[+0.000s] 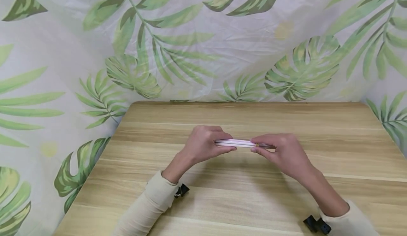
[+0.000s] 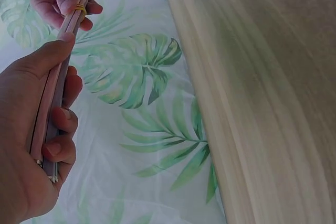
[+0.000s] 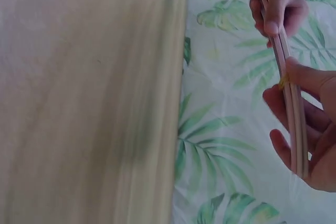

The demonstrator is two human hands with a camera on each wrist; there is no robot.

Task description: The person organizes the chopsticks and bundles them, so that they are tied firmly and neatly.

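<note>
A bundle of slim, pencil-like sticks (image 1: 242,143), pale pink and grey, is held level above the table between both hands. My left hand (image 1: 203,144) grips one end, with the thumb along the near side and the fingers curled round the far side. In the left wrist view, small silvery tips show on the sticks (image 2: 48,98) at that end. My right hand (image 1: 287,154) pinches the other end between thumb and fingers. Beside its fingertips a yellow rubber band (image 2: 80,9) goes round the bundle; the right thumb lies close to the band (image 3: 284,82) in the right wrist view.
Under the hands is a wood-grain table (image 1: 241,200). A pale cloth with green leaf prints (image 1: 241,34) hangs behind it and along its sides. Black wrist cameras sit by the left cuff (image 1: 160,190) and the right cuff (image 1: 346,218).
</note>
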